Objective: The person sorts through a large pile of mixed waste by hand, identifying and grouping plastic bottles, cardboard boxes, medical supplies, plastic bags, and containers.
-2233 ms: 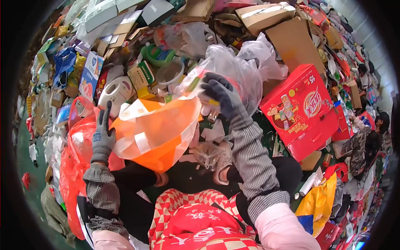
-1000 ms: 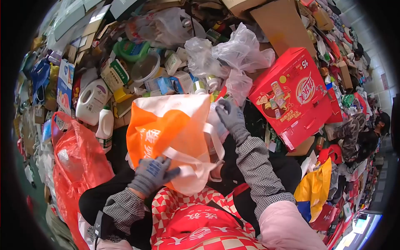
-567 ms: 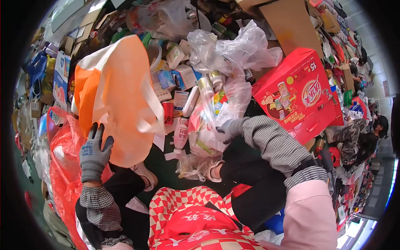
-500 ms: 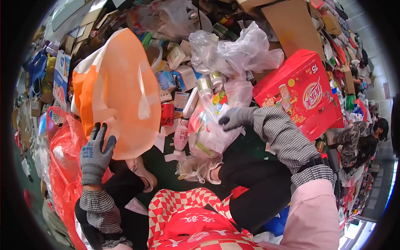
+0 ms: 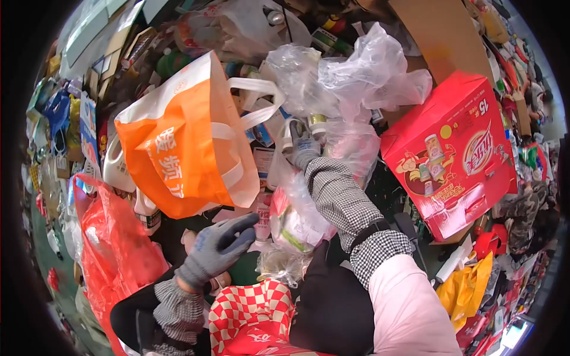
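Observation:
My right hand [image 5: 304, 147], in a grey glove, reaches down among the clear plastic bags, its fingertips at a pale bottle or can [image 5: 289, 134]. Beside its fingers is another can [image 5: 319, 123]; I cannot tell what the hand grips. My left hand [image 5: 218, 248], also gloved, is open, fingers stretched toward a pink bottle [image 5: 262, 219]. An orange and white tote bag [image 5: 172, 157] leans just beyond the left hand, handles hanging to the right. Below my right forearm sits a filled clear bag [image 5: 300, 219].
A red carton [image 5: 454, 160] stands at right, and a red plastic bag [image 5: 116, 249] lies at left. Crumpled clear bags [image 5: 362, 77] and a brown cardboard sheet [image 5: 442, 38] lie at the back. A yellow bag [image 5: 466, 291] is at lower right, near other people.
The tote bag has tipped over and turned, now showing its orange lettered side. My left hand has moved away from it, to the right. My right hand has reached forward and left into the bags.

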### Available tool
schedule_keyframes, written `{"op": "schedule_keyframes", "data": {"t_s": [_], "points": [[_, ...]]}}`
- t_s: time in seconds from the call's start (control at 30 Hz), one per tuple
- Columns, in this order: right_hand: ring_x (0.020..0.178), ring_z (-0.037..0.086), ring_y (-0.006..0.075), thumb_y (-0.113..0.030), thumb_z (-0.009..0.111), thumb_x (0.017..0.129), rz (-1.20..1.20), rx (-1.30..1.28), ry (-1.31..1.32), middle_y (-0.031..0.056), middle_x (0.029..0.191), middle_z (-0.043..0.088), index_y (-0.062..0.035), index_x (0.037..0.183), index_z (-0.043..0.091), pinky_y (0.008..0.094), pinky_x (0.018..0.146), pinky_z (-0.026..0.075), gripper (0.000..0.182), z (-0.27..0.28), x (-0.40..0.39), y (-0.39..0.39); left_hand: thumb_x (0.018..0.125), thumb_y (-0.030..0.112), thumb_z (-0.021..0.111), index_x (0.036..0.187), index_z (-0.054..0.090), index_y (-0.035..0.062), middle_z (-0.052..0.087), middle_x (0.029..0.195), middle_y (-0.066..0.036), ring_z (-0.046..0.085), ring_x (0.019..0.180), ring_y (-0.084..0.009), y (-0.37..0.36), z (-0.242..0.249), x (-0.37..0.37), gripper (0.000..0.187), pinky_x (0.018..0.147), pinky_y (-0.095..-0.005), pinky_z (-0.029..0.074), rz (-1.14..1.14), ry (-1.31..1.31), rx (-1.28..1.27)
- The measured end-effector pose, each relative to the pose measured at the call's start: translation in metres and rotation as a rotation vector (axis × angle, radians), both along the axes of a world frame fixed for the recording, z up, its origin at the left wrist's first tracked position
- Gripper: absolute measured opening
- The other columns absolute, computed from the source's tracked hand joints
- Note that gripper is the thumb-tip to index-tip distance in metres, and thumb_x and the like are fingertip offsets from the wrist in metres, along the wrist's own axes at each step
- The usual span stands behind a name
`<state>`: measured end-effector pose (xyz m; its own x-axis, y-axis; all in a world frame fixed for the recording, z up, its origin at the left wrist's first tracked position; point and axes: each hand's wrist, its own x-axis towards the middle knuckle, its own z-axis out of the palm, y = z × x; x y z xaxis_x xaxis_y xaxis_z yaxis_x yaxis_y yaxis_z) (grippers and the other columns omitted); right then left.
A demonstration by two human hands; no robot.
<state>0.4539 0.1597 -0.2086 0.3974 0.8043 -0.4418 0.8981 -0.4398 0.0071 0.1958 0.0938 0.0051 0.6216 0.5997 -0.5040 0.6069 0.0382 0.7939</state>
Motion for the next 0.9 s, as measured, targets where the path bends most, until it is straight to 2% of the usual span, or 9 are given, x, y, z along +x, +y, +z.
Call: {"op": "schedule_keyframes", "data": {"t_s": [0.03,0.13,0.23,0.43,0.47,0.53,0.63,0.73,0.9], "points": [[0.111,0.052,0.0287,-0.049,0.053,0.075,-0.036,0.23,-0.017,0.0179,0.12,0.054,-0.0207,0.142,0.019,0.0487,0.097,0.035,0.081,-0.01,0.004,-0.004,0.083,0.019,0.06,0.118,0.055,0.004,0.063,0.1,-0.013,0.062,0.087,-0.0219,0.002,-0.014,0.01,0.038,0.076,-0.0311,0.047,-0.014,-0.048,-0.007],[0.111,0.052,0.0319,-0.044,0.06,0.072,-0.089,0.336,0.449,0.0195,0.12,0.053,-0.0222,0.14,0.026,0.0449,0.095,0.037,0.079,-0.019,0.037,-0.014,0.084,0.019,0.058,0.118,0.055,0.0035,0.063,0.102,-0.014,0.061,0.092,-0.0238,0.011,-0.055,0.034,0.037,0.079,-0.0318,0.047,-0.013,-0.197,0.045],[0.087,0.06,0.0204,-0.029,0.061,0.075,-0.25,0.468,1.154,0.0124,0.105,0.058,-0.0161,0.137,0.034,0.0313,0.074,0.048,0.069,0.001,0.057,-0.035,0.082,0.017,0.06,0.123,0.05,0.0045,0.057,0.115,-0.018,0.055,0.106,-0.0293,0.027,-0.073,0.05,0.044,0.089,-0.0338,0.043,0.064,-0.208,0.073],[0.07,0.059,0.0099,-0.034,0.053,0.087,-0.009,0.335,1.74,0.0064,0.091,0.059,-0.0072,0.135,0.035,0.0226,0.059,0.048,0.058,0.082,0.052,-0.076,0.069,0.017,0.07,0.135,0.034,0.0076,0.037,0.135,-0.019,0.037,0.123,-0.0352,0.052,-0.07,0.084,0.076,0.101,-0.0389,0.032,-0.114,-0.179,1.014],[0.07,0.059,0.0103,-0.038,0.051,0.089,0.014,0.263,1.793,0.0065,0.09,0.059,-0.0064,0.134,0.035,0.0231,0.06,0.048,0.058,0.096,0.044,-0.085,0.064,0.019,0.074,0.135,0.034,0.0067,0.038,0.133,-0.017,0.037,0.122,-0.0369,0.055,-0.074,0.085,0.082,0.101,-0.0418,0.032,-0.207,-0.294,0.944],[0.061,0.059,0.0117,-0.044,0.044,0.091,-0.203,0.383,1.772,0.0093,0.085,0.061,-0.0085,0.128,0.041,0.0226,0.053,0.048,0.051,0.103,0.027,-0.099,0.06,0.02,0.078,0.134,0.033,0.0052,0.041,0.13,-0.018,0.041,0.117,-0.0374,0.046,-0.089,0.081,0.088,0.098,-0.0435,0.034,-0.143,-0.332,0.606],[0.049,0.053,0.0103,-0.045,0.039,0.093,-0.388,0.41,1.384,0.0091,0.077,0.059,-0.0125,0.119,0.046,0.0237,0.044,0.042,0.042,0.123,0.005,-0.112,0.059,0.022,0.079,0.13,0.036,0.0038,0.045,0.125,-0.018,0.044,0.113,-0.0361,0.026,-0.094,0.069,0.085,0.096,-0.043,0.036,-0.101,-0.179,0.701],[0.066,0.059,0.0307,-0.045,0.051,0.087,0.002,0.777,0.656,0.0144,0.073,0.059,-0.0064,0.096,0.055,0.0357,0.061,0.046,0.04,0.124,-0.02,-0.118,0.059,0.023,0.081,0.126,0.038,0.0027,0.049,0.12,-0.018,0.046,0.111,-0.0359,0.004,-0.084,0.065,0.082,0.096,-0.0426,0.036,-0.034,-0.326,0.765],[0.072,0.06,0.0283,-0.038,0.055,0.087,0.059,0.833,0.92,0.0147,0.079,0.06,-0.0052,0.091,0.058,0.0344,0.063,0.046,0.033,0.174,-0.026,-0.133,0.063,0.028,0.081,0.122,0.04,0.0014,0.053,0.108,-0.013,0.056,0.095,-0.0196,-0.019,-0.047,0.054,0.077,0.08,-0.031,0.048,0.089,-0.475,0.398]]}}
